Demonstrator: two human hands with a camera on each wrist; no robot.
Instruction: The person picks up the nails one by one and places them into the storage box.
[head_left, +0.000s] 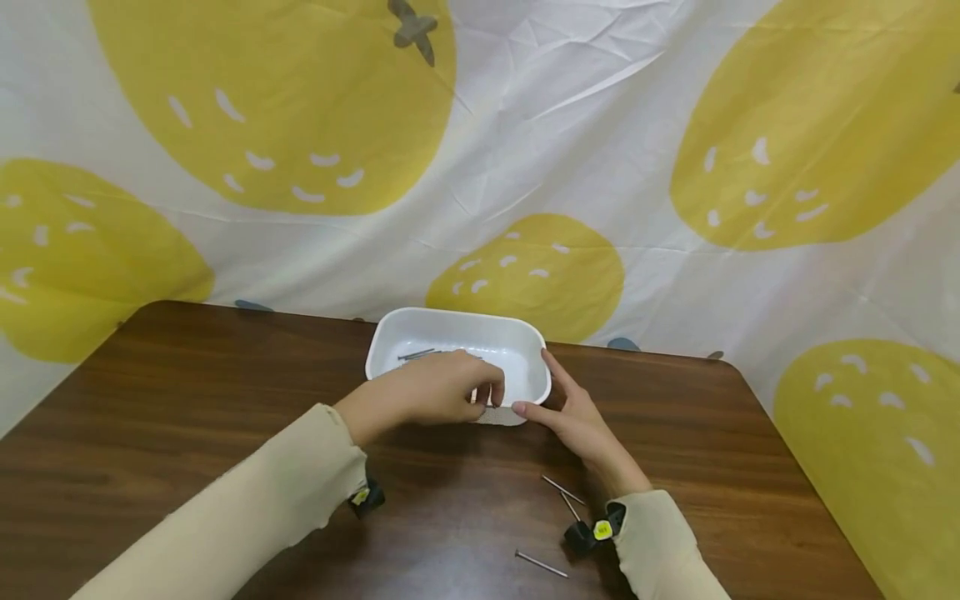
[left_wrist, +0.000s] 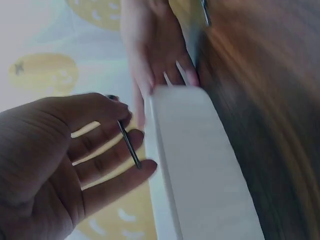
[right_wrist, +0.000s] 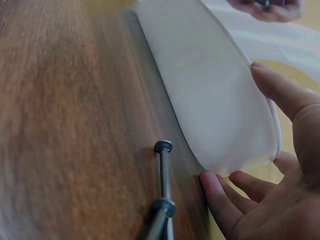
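A white plastic container [head_left: 480, 329] stands on the table with a few nails [head_left: 417, 354] lying at its left inside. Over its front rim, my left hand [head_left: 450, 387] pinches a nail [left_wrist: 129, 142] between thumb and fingers. The head view mostly hides that nail behind the fingers. My right hand [head_left: 577, 421] holds the container's right end, thumb [right_wrist: 280, 92] on the rim and the other fingers spread along the end wall. In the right wrist view, the left hand shows at the top, above the container.
Loose nails lie on the brown wooden table [head_left: 225, 375] near the right wrist: one nail [head_left: 562, 489] behind, another nail [head_left: 572, 507] beside it, and a nail [head_left: 542, 564] nearer the front. A yellow-patterned white cloth [head_left: 570, 125] hangs behind the table.
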